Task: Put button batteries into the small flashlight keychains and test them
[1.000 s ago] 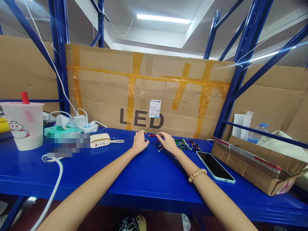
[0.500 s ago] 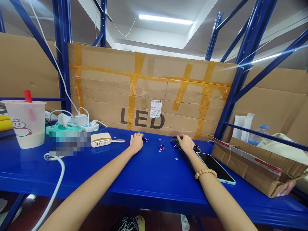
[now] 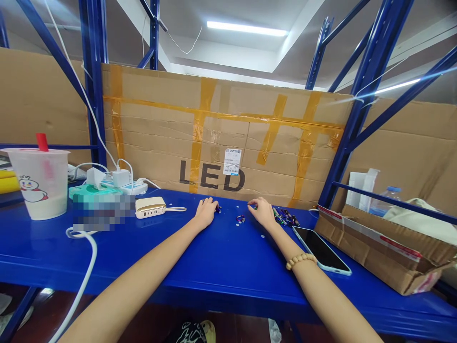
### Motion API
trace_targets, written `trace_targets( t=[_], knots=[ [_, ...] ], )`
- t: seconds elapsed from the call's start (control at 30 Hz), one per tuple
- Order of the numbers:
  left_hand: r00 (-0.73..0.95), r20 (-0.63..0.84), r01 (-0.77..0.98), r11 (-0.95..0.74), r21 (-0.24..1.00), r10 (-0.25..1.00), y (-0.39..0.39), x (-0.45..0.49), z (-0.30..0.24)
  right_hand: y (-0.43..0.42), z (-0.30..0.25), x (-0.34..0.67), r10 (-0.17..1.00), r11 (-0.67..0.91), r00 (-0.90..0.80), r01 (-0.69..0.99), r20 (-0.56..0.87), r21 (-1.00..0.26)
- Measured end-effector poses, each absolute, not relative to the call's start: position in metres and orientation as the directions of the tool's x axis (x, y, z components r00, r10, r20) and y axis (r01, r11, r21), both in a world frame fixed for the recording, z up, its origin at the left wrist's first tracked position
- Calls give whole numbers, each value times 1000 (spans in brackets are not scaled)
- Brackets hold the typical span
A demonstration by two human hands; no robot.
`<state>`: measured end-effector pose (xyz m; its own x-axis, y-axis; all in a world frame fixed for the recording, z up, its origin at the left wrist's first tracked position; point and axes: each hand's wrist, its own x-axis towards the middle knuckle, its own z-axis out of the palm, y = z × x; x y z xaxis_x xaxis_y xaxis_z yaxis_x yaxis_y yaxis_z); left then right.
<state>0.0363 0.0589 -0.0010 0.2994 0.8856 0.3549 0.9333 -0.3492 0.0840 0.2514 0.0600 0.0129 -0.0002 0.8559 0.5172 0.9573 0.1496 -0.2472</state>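
Both my arms reach far across a blue metal shelf (image 3: 221, 267). My left hand (image 3: 206, 212) rests near the back with its fingers curled on a small dark part (image 3: 217, 208). My right hand (image 3: 262, 211) is closed in a pinch on a small green piece (image 3: 254, 206). A little cluster of tiny coloured parts (image 3: 240, 219) lies between the hands. To the right of my right hand lies a pile of thin coloured sticks (image 3: 285, 216), green, purple and red.
A phone (image 3: 321, 250) lies face up by my right wrist, beside an open cardboard box (image 3: 378, 247). At left are a power bank (image 3: 150, 207), a power strip with chargers (image 3: 119, 185), a white cable (image 3: 84, 267) and a drink cup (image 3: 41, 183). A taped "LED" carton (image 3: 221, 133) stands behind.
My right hand went right to the stick pile, then came back toward the middle pinching a green piece. My left hand stayed in place. The red stick between the hands is gone.
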Motion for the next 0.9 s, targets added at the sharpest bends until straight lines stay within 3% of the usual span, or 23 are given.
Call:
trace_targets(
  t=[0.2, 0.37, 0.57, 0.9],
  knots=[
    [308, 361, 935, -349, 54, 880, 55, 38, 1, 55, 10, 225, 812, 411, -271, 895, 516, -176],
    [323, 353, 934, -357, 34, 878, 53, 39, 3, 50, 1, 215, 787, 520, -403, 840, 468, -151],
    [268, 343, 886, -370, 280, 900, 60, 38, -4, 46, -5, 203, 776, 574, -495, 811, 391, -111],
    [1, 297, 804, -177, 567, 955, 79, 31, -5, 43, -4, 202, 802, 530, -444, 837, 400, -133]
  ],
)
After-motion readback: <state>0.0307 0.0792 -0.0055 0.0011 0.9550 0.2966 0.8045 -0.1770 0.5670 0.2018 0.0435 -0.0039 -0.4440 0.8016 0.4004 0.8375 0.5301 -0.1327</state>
